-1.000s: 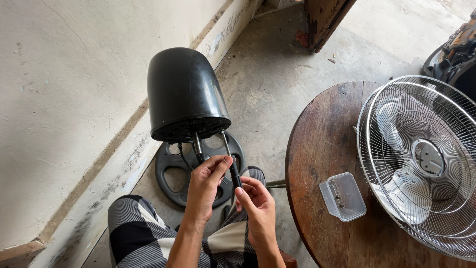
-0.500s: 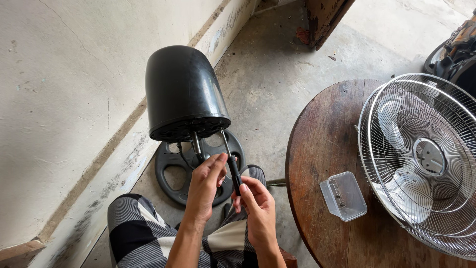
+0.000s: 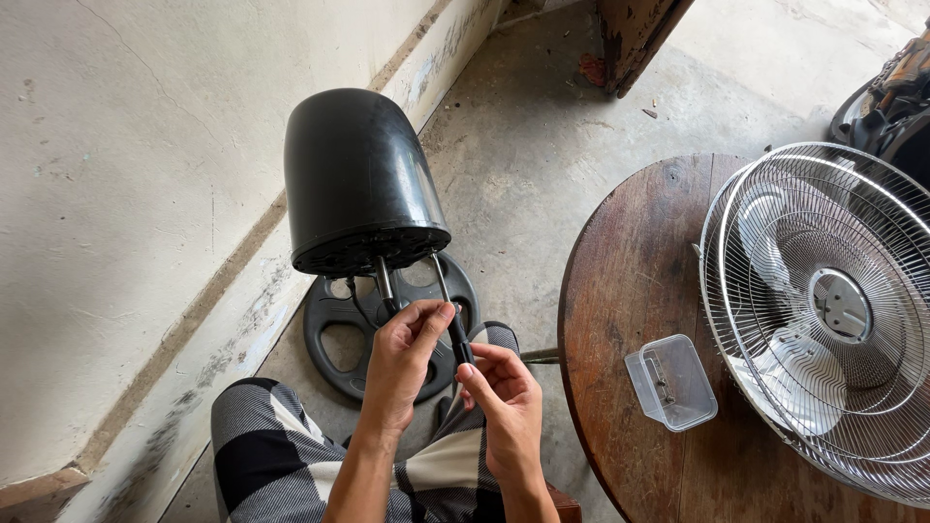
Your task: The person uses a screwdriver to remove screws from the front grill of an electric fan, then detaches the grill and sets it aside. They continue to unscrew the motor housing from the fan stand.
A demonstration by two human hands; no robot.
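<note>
Here, a black motor housing (image 3: 358,184) is seen just above the fingers, a slim screwdriver (image 3: 451,320) running up into its underside. The left hand (image 3: 402,363) is pinched around the shaft; just right and lower, the right hand (image 3: 504,407) is closed on the handle, equally near.

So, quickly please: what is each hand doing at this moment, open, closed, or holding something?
Left hand: fingers closed on the black rod under the black motor housing.
Right hand: fingers pinching the lower end of the same rod.
</note>
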